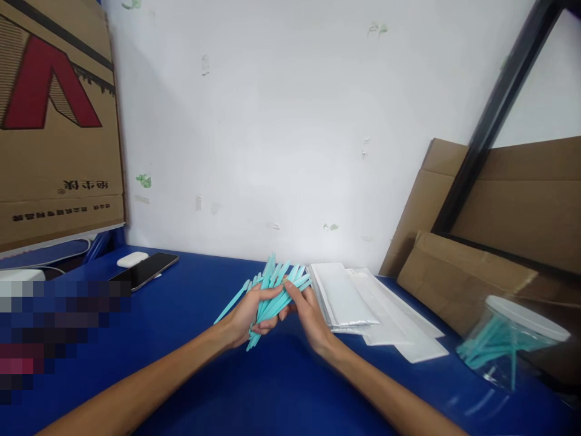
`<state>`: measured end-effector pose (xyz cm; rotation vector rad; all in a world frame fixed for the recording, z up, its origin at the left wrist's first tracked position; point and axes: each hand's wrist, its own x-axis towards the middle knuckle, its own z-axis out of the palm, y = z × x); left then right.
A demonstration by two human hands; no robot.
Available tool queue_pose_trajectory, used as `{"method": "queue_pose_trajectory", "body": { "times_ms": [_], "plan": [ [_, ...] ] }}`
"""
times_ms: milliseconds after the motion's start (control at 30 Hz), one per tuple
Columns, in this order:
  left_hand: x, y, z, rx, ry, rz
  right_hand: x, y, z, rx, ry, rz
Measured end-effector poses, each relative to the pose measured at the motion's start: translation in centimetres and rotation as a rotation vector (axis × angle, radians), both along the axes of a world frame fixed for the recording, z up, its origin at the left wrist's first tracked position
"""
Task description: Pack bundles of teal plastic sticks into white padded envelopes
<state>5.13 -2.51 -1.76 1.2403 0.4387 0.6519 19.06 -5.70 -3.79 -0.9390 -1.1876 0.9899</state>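
A bunch of slim turquoise plastic sticks [274, 306] fans out between my two hands, above the table. My left hand [245, 316] is closed around the lower part of the bunch, its thumb lying across the front. From the right side my right hand [309, 312] pinches the same sticks, with its thumb pressed on them near the top. The tips behind the fingers are partly hidden. Beyond my left hand, more turquoise sticks [230, 304] show, one slanting down to the left. I cannot tell whether they lie on the table or belong to the bunch.
White plastic packets [351, 300] lie right of my hands on the blue table [190, 375]. A clear jar [499, 348] with a white lid holds more turquoise sticks. A phone [147, 270] and white case [132, 259] lie left. Cardboard [463, 278] stands at right.
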Motion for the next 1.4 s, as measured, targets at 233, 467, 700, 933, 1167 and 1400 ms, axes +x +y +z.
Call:
{"method": "queue_pose_trajectory", "body": {
  "times_ms": [233,467,700,933,1167,1400],
  "plan": [
    [-0.1,0.1,-0.1,-0.191,0.013,-0.087,-0.5,-0.5,1.2,0.051,0.022,0.048],
    [0.0,0.5,-0.7,-0.241,0.018,-0.092,-0.8,-1.0,1.8,0.033,0.023,0.099],
    [0.2,0.1,-0.3,-0.164,0.051,-0.051,-0.6,-0.7,1.1,0.054,0.007,0.041],
    [0.4,0.2,-0.5,-0.129,0.075,0.013,-0.3,-0.5,0.9,0.011,-0.036,0.003],
    [0.0,0.2,-0.3,-0.127,0.097,0.009,-0.5,-0.6,1.2,0.048,-0.024,0.065],
    [-0.1,0.5,-0.7,-0.126,0.128,-0.050,-0.2,-0.5,0.8,-0.008,-0.023,0.149]
  ]
}}
